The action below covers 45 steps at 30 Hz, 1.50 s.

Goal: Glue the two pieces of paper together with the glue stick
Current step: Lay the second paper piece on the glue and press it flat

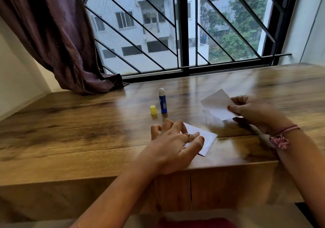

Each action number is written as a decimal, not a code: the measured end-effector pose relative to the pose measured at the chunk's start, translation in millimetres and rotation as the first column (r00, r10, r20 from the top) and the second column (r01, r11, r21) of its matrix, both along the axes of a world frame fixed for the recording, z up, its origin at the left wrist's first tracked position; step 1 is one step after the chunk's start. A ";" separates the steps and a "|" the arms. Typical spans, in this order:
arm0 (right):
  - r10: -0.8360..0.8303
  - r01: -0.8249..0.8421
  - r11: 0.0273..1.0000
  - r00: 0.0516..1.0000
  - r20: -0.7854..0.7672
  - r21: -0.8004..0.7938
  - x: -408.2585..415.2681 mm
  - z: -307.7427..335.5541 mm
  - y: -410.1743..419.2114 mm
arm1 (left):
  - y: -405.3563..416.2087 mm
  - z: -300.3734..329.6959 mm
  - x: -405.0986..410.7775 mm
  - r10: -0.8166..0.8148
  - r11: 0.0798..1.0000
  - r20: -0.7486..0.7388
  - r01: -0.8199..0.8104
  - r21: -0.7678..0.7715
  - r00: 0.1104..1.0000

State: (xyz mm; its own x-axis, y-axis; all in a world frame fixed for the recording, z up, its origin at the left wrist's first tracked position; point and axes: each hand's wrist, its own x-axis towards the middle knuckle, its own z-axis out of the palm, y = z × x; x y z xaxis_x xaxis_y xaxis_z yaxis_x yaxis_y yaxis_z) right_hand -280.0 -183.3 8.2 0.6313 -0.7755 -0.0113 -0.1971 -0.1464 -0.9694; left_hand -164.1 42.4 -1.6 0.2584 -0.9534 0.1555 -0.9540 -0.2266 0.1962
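One white paper piece point(208, 139) lies flat on the wooden table point(88, 131) near its front edge. My left hand point(174, 145) rests on it with spread fingers, covering its left part. My right hand point(253, 111) pinches a second white paper piece point(217, 105) by its right edge and holds it tilted just above the table. The blue glue stick point(162, 101) stands upright and uncapped behind my left hand, white glue showing at its top. Its yellow cap point(153, 109) sits just left of it.
A barred window point(182, 34) runs along the table's far edge. A purple curtain point(58, 39) hangs at the left and spills onto the back left corner of the table. Bare wood stretches to the left of the glue stick and behind my right hand.
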 end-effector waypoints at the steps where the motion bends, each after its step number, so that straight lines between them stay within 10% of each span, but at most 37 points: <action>1: -0.003 0.003 1.000 1.000 -0.001 0.005 0.0 -0.5 -0.3 | 1.4 0.3 2.7 -0.002 1.000 -0.029 0.002 -0.016 1.000; 11: 0.080 -0.081 0.997 0.995 0.055 0.013 2.3 2.1 7.1 | 37.6 17.2 77.4 -0.052 0.954 -0.271 -0.032 -0.297 0.961; 25: 0.434 -0.445 0.889 0.894 0.110 0.110 8.4 5.4 35.8 | 22.2 0.3 115.9 -0.259 0.960 -0.295 0.213 -0.180 0.920; 45: 0.476 -0.476 0.878 0.879 -0.028 -0.053 15.3 8.4 50.0 | 27.8 -3.2 130.0 -0.384 0.922 -0.297 0.347 -0.172 0.874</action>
State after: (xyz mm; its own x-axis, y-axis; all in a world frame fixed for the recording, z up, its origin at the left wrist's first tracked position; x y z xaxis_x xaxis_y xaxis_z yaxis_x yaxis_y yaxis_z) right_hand -264.7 -133.3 16.6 0.9245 -0.3810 0.0122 -0.1032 -0.2808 -0.9542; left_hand -34.1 70.2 -4.8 -0.0521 -0.9710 0.2332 -0.8460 0.1670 0.5064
